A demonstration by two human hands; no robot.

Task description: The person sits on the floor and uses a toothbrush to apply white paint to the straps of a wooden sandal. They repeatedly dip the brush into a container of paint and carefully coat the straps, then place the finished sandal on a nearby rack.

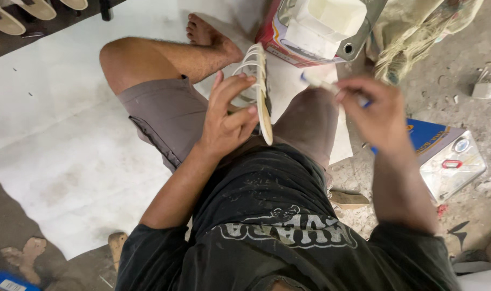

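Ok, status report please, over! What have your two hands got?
Left hand grips a cream strappy sandal, sole on edge. Right hand pinches a small brush, blurred, just right of the sandal. Nothing between them.

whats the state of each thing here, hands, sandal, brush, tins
left hand: gripping the strappy sandal
strappy sandal: held on edge over the lap, straps to the left
right hand: pinching a small brush, blurred
small brush: raised, tip toward the sandal
open tin: open at the top
flat tin: lid shut
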